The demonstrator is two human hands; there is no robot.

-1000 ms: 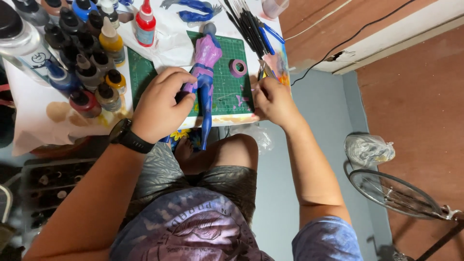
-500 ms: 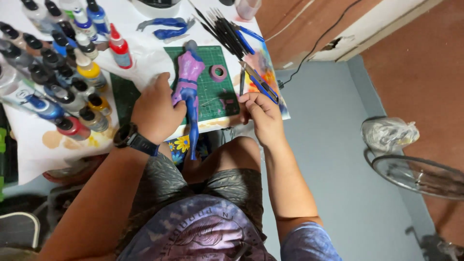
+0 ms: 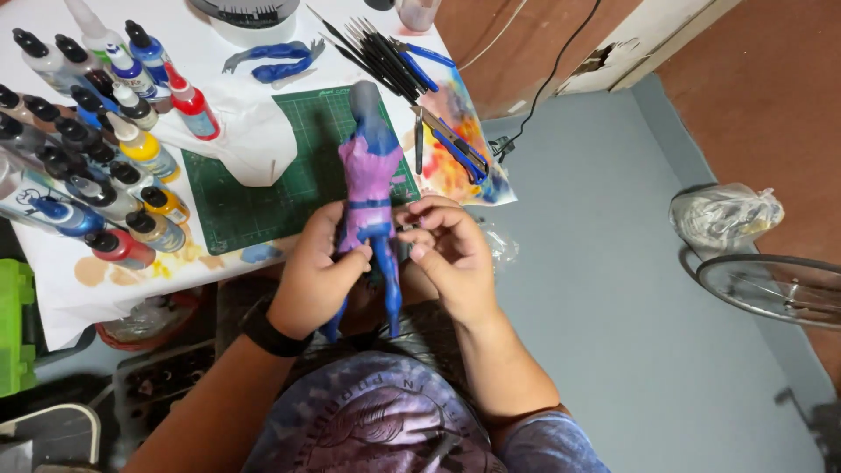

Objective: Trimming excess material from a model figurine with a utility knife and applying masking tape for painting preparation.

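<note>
White paper-covered bench (image 3: 263, 83): green cutting mat (image 3: 263, 197) centre, paint bottles (image 3: 96, 158) at 9 o'clock. Grey floor (image 3: 613, 289). Both hands, left (image 3: 317, 276) and right (image 3: 451, 254), grip purple-blue figurine (image 3: 372, 188).

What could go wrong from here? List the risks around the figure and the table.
1. The painted figure is held at the waist by the left hand and right hand, legs past the table edge; a slip could drop it.
2. Its grey head sits near the brushes and craft knife; swinging it could scatter them.
3. The paint bottles stand crowded by the left elbow's side; a nudge might topple several.
</note>
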